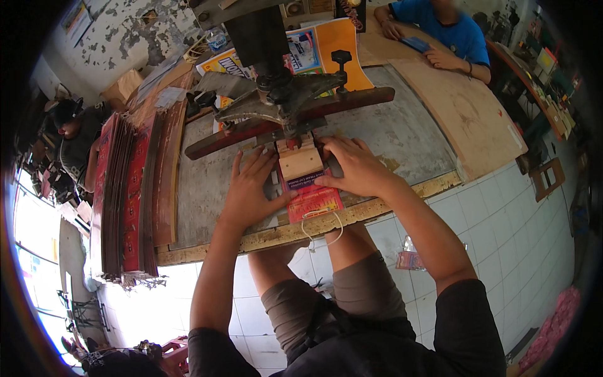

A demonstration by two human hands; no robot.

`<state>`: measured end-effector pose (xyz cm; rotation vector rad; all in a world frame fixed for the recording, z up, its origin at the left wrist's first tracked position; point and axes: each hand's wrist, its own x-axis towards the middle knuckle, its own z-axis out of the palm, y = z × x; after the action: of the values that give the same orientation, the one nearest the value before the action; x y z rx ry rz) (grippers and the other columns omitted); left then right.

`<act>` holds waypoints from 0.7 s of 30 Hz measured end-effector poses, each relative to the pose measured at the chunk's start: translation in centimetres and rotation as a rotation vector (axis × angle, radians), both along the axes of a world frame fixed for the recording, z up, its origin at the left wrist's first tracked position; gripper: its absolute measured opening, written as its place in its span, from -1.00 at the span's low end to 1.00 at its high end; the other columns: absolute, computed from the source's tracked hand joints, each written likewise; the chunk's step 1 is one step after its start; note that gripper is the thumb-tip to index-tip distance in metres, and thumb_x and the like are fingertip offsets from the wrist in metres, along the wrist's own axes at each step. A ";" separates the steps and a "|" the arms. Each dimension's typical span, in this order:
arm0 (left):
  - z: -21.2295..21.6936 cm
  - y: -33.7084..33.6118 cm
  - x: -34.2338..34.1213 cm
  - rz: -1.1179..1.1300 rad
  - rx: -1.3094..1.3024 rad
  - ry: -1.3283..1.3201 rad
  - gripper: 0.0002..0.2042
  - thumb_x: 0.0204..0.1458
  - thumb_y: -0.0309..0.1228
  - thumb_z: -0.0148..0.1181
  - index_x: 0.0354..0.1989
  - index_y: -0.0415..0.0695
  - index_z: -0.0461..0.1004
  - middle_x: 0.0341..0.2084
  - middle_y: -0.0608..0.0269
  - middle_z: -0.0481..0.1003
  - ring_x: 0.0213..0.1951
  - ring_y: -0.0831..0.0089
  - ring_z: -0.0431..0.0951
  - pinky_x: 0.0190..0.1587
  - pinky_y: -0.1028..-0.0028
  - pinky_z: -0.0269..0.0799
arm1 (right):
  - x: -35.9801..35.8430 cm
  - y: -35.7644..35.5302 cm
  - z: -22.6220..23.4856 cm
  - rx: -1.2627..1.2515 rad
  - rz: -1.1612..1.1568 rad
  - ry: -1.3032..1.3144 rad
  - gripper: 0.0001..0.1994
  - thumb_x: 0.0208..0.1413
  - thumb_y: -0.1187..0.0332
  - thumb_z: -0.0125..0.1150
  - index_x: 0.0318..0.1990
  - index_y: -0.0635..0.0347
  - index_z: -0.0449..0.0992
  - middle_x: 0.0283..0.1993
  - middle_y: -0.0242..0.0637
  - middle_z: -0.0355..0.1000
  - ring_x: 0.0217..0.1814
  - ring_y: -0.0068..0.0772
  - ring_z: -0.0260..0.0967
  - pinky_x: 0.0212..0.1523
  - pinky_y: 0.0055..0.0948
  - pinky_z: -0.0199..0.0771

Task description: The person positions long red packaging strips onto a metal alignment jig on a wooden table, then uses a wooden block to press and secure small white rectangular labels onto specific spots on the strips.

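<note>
Left hand [251,191] flat, right hand [355,166] flat, both pressing red printed paper card [311,200] on grey worn surface [402,135] near edge, under pale wooden block [300,162] of dark metal press [282,94] (card seated; pressing apparently not done).

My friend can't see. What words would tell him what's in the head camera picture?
Two bare hands, the left hand and the right hand, press flat on a red printed card under a wooden block of a metal press on a worn workbench. A tall stack of red cards lies to the left, and a person in a blue shirt sits across the bench.
</note>
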<state>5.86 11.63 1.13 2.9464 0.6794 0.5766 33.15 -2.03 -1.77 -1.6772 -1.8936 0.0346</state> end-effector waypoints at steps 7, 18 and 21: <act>-0.1 -0.1 -0.1 0.001 0.000 -0.011 -0.12 0.04 0.21 0.47 0.34 -0.31 0.55 0.41 -0.11 0.50 0.58 0.01 0.29 0.69 -0.18 -0.20 | 0.0 -0.1 0.2 -0.034 -0.009 -0.006 -0.20 0.18 -0.20 0.53 0.32 0.21 0.36 0.30 -0.08 0.49 0.43 -0.02 0.43 0.50 0.09 0.23; -0.2 0.0 0.1 0.007 -0.010 0.010 -0.13 0.03 0.20 0.50 0.34 -0.28 0.55 0.42 -0.10 0.49 0.59 0.03 0.29 0.69 -0.17 -0.22 | -0.1 -0.4 0.3 -0.004 -0.012 0.006 -0.15 0.18 -0.22 0.52 0.37 0.22 0.35 0.29 -0.09 0.50 0.44 -0.03 0.41 0.51 0.05 0.22; -0.3 -0.1 0.1 0.001 -0.011 -0.004 -0.13 0.03 0.20 0.49 0.35 -0.28 0.55 0.43 -0.09 0.48 0.59 0.02 0.29 0.69 -0.18 -0.22 | -0.1 -0.3 0.3 -0.031 -0.018 0.000 -0.14 0.19 -0.23 0.51 0.40 0.23 0.34 0.32 -0.09 0.49 0.46 -0.03 0.40 0.52 0.06 0.21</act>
<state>5.95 11.56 0.81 2.9347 0.6815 0.5763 33.02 -2.37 -1.46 -1.7143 -1.8866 0.0568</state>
